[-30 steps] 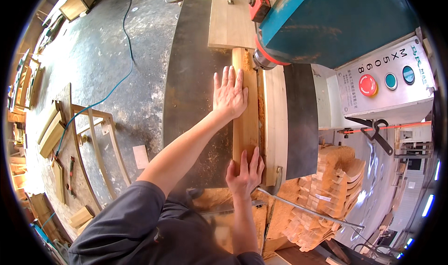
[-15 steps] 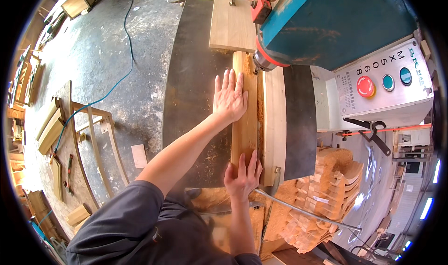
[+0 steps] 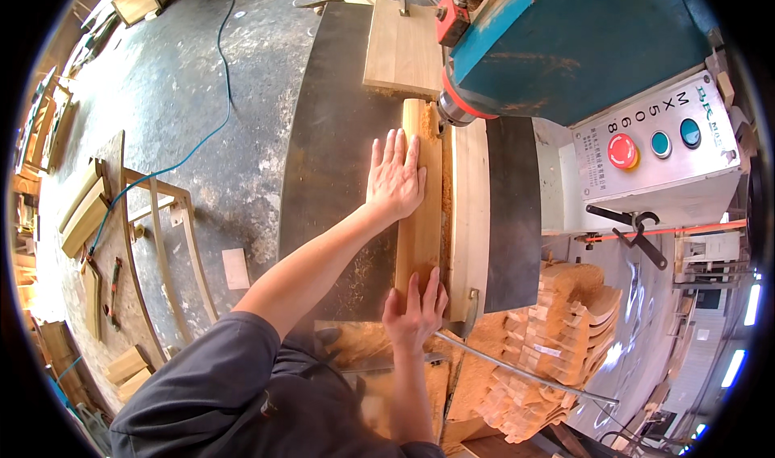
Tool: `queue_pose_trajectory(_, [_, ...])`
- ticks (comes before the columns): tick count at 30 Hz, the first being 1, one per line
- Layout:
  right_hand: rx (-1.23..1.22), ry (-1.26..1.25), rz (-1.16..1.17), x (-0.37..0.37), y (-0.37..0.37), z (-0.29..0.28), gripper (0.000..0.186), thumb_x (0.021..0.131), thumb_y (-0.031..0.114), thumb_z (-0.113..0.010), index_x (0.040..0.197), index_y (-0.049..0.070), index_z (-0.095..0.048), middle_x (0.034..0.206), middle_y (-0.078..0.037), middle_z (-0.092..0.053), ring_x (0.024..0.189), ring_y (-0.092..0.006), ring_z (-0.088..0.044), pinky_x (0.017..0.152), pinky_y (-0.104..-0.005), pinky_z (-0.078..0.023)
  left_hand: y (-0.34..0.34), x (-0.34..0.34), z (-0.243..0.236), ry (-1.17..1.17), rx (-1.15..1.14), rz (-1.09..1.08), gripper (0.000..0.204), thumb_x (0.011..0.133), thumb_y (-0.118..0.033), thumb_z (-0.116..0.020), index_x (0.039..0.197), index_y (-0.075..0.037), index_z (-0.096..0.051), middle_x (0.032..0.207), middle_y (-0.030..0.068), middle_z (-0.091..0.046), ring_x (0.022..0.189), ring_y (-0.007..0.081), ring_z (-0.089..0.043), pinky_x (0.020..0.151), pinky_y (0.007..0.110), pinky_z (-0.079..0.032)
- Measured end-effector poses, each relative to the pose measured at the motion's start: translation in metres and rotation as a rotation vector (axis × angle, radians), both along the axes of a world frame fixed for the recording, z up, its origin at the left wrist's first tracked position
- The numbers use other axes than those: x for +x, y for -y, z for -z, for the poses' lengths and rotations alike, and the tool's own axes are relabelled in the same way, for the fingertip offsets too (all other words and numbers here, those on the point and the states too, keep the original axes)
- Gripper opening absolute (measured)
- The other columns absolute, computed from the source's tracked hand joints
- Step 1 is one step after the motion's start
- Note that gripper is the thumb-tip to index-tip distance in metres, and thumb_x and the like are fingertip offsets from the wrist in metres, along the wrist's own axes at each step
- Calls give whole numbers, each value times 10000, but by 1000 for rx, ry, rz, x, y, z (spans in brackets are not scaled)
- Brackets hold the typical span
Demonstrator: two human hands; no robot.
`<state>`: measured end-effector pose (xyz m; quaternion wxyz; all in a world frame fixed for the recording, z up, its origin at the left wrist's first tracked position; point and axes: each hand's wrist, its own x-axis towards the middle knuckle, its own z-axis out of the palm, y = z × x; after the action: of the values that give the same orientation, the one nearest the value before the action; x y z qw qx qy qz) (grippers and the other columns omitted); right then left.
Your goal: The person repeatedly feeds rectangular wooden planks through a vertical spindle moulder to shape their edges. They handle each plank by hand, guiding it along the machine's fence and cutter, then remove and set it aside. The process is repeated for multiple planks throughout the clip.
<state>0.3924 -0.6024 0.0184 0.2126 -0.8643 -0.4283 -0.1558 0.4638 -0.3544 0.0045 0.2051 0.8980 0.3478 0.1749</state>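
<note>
A long wooden strip (image 3: 418, 232) lies lengthwise on the dark machine table (image 3: 331, 111), along a pale wooden fence (image 3: 468, 216). Flat against its left side and top rests my left hand (image 3: 395, 182), fingers stretched toward the far end. My right hand (image 3: 414, 317) grips the near end, thumb on the left and fingers over the top; its underside is hidden. Beside the strip's far end sits the machine's spindle head (image 3: 456, 107), with a red ring. Sawdust (image 3: 446, 179) fills the gap between strip and fence.
A clamped board (image 3: 404, 50) lies beyond the strip. On the right are the blue machine body (image 3: 581, 46) and a control panel (image 3: 654, 139) with a red button. Stacked curved wood pieces (image 3: 557, 345) stand at lower right. A metal rod (image 3: 525, 368) juts out near my right hand.
The wooden strip and both my hands have come slightly nearer to me. The whole view has also shifted a little. Both hands keep their places on the strip.
</note>
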Motion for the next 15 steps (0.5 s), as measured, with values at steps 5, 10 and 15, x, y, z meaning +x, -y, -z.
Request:
queue_pose_trajectory(5, [10,-9,-2,-3,6,2,442,847,249,-752,1204,-12,-761,1509,-269,-579,1147,-502,-617,944,-551,-572,6,-4,-1,9,6,-1,702,1052,-349,-462,1647,0,-329,1695,308,-305,1622,428,-210,1323,575,-91])
queue_pose_trajectory(10, [10,-14,-13,-5,11,1,445,853,245,-749,1216,-11,-753,1516,-272,-568,1155,-505,-610,948,-559,-565,11,-7,-2,3,-6,-2,700,1052,-337,-470,1648,-1,-322,1702,303,-294,1629,421,-198,1329,560,-86])
queue_pose_trajectory(15, [3,-17,-9,-9,16,0,448,848,242,-754,1218,-11,-750,1517,-274,-565,1151,-511,-606,950,-562,-564,15,-11,-2,8,-9,4,696,1057,-333,-464,1648,3,-316,1699,309,-298,1626,428,-203,1330,556,-87])
